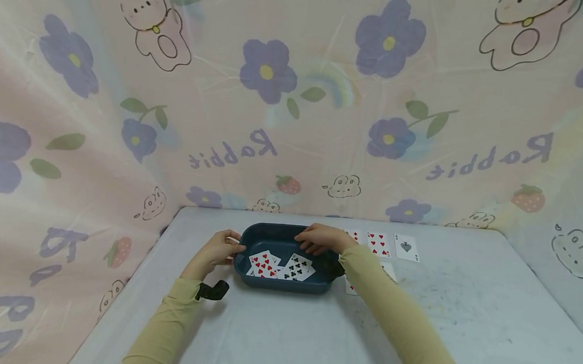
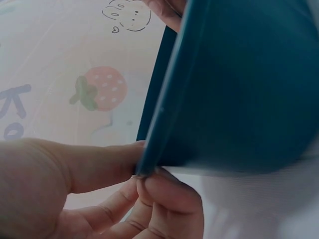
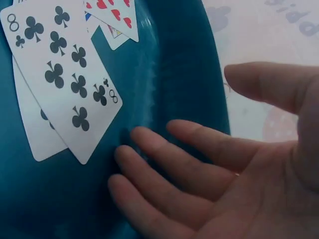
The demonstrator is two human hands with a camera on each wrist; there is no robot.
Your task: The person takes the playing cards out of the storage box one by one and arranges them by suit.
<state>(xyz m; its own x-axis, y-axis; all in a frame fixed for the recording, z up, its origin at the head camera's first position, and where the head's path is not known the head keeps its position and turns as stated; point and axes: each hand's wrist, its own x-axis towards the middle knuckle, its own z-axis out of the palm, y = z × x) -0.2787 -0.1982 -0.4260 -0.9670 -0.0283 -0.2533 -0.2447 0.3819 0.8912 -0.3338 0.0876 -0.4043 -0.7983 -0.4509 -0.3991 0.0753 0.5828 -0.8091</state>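
Observation:
A dark teal oval basin (image 1: 281, 285) with playing cards in it stands on the white table. My left hand (image 1: 217, 250) pinches its left rim between thumb and fingers, as the left wrist view shows closely. Over the basin's right part hangs my right hand (image 1: 324, 238), its fingers loosely spread and holding nothing. Below those fingers lies an eight of clubs (image 3: 62, 82) on top of another card. A hearts card (image 1: 264, 263) rests on others in the basin's left half.
Right of the basin, several cards lie face up on the table (image 1: 463, 301), among them a hearts card (image 1: 379, 245) and an ace of spades (image 1: 407, 247). My right forearm partly covers others. A printed curtain (image 1: 324, 129) hangs behind the table.

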